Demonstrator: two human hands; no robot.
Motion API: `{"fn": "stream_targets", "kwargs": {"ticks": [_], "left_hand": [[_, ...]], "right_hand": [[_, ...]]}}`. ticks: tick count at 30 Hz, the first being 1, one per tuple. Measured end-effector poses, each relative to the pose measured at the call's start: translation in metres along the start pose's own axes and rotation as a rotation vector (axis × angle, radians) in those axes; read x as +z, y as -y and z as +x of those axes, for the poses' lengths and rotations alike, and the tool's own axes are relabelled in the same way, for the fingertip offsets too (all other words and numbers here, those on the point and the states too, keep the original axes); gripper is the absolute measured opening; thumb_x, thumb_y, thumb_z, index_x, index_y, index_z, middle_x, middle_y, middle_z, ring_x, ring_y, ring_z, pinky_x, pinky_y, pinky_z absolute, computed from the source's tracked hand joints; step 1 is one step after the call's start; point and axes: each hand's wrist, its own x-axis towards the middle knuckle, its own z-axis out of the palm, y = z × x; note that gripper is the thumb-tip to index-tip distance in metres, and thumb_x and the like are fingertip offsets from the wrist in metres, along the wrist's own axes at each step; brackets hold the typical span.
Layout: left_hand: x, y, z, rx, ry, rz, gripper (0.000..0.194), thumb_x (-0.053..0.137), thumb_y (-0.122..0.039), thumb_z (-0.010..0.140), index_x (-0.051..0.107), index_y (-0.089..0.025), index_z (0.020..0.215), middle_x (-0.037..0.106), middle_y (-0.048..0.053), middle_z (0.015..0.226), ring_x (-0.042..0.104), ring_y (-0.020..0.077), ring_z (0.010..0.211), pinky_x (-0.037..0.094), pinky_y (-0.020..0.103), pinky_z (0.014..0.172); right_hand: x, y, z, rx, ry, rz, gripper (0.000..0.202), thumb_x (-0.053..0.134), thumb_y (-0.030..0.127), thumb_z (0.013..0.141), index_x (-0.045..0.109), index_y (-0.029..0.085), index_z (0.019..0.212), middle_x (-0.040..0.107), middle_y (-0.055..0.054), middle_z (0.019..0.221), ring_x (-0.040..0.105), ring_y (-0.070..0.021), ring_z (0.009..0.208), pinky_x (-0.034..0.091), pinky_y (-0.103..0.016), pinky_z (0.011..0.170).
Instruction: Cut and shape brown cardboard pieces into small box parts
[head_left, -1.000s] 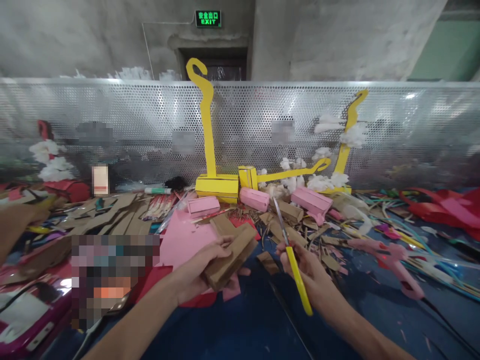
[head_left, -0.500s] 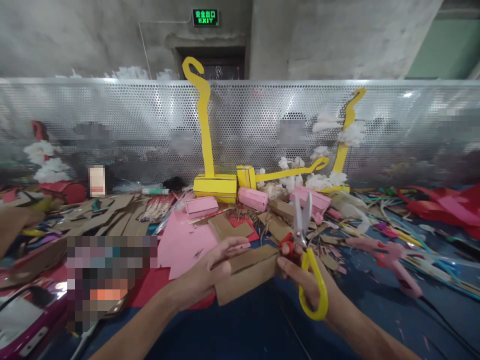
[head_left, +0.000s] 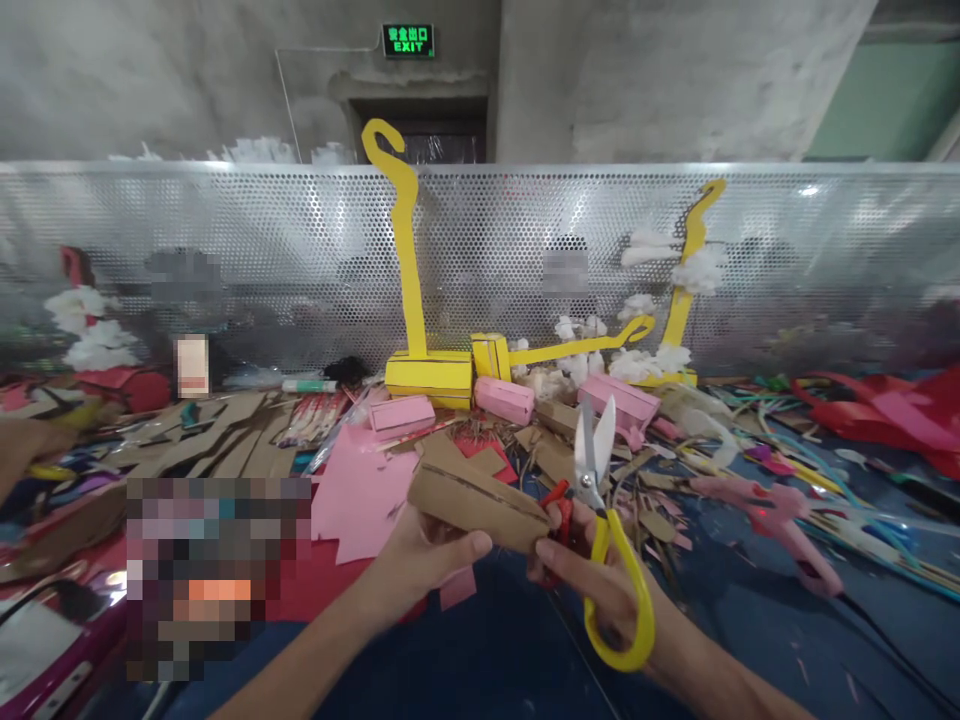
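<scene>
A folded brown cardboard box (head_left: 480,502) is held up over the table, its long side tilted down to the right. My left hand (head_left: 429,552) grips its left end from below, thumb along the near side. Fingers of my right hand (head_left: 592,580) touch the right end of the box while also holding scissors (head_left: 589,486). The scissors have one yellow and one red handle; their blades point up, slightly apart. Below my left hand lies a small pink paper piece (head_left: 457,588).
Pink paper (head_left: 360,500) and cardboard scraps (head_left: 551,455) lie beyond my hands. Yellow hooked pieces on box bases (head_left: 429,376) and small pink boxes (head_left: 504,400) stand farther back. A pink glue gun (head_left: 787,515) with a black cord is at right. A perforated metal panel (head_left: 300,260) closes the back.
The cardboard box has been turned, its left end now raised and its right end lower. My left thumb has come round to its near side. The scissors remain in my right hand.
</scene>
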Motion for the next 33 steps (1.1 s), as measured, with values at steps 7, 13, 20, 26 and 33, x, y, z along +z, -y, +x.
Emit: {"fn": "stream_targets", "kwargs": {"ticks": [7,13,20,26,33], "left_hand": [[-0.019,-0.011,0.007,0.057,-0.288,-0.230,0.036,0.087,-0.034,0.078,0.069,-0.020,0.105,0.078,0.008,0.107,0.074,0.0255,0.101,0.056,0.047,0.100],[-0.027,-0.028,0.009,0.082,-0.352,-0.305,0.022,0.088,-0.029,0.076,0.070,-0.020,0.085,0.078,0.000,0.092,0.073,0.0188,0.089,0.060,0.040,0.090],[-0.028,-0.030,0.011,0.060,-0.382,-0.153,0.034,0.090,-0.035,0.070,0.072,-0.019,0.094,0.077,0.005,0.097,0.072,0.0222,0.087,0.059,0.038,0.079],[-0.024,-0.032,0.009,0.052,-0.342,-0.131,0.040,0.093,-0.031,0.065,0.072,-0.019,0.097,0.077,0.007,0.103,0.073,0.0272,0.094,0.059,0.047,0.089],[-0.028,-0.029,0.007,0.054,-0.314,-0.141,0.041,0.096,-0.033,0.064,0.071,-0.016,0.092,0.077,0.008,0.100,0.074,0.0271,0.094,0.063,0.048,0.085]], "right_hand": [[-0.010,0.019,-0.003,-0.096,-0.100,-0.448,0.034,0.070,0.047,0.089,0.059,0.023,0.109,0.067,-0.005,0.098,0.065,-0.0215,0.090,0.053,-0.032,0.081],[-0.018,0.016,-0.001,-0.181,-0.076,-0.832,0.019,0.067,0.035,0.085,0.059,0.021,0.095,0.065,-0.002,0.081,0.059,-0.0185,0.072,0.047,-0.029,0.066],[-0.018,0.024,0.002,-0.156,-0.103,-1.040,0.017,0.067,0.027,0.075,0.057,0.022,0.087,0.064,0.000,0.073,0.056,-0.0180,0.064,0.040,-0.028,0.059],[-0.022,0.021,0.001,-0.121,-0.052,-1.038,0.031,0.062,0.022,0.072,0.061,0.022,0.103,0.070,-0.001,0.083,0.062,-0.0202,0.071,0.044,-0.030,0.066],[-0.021,0.018,0.000,-0.106,-0.085,-1.068,0.038,0.061,0.020,0.071,0.061,0.022,0.109,0.074,-0.004,0.094,0.068,-0.0231,0.081,0.047,-0.032,0.072]]}}
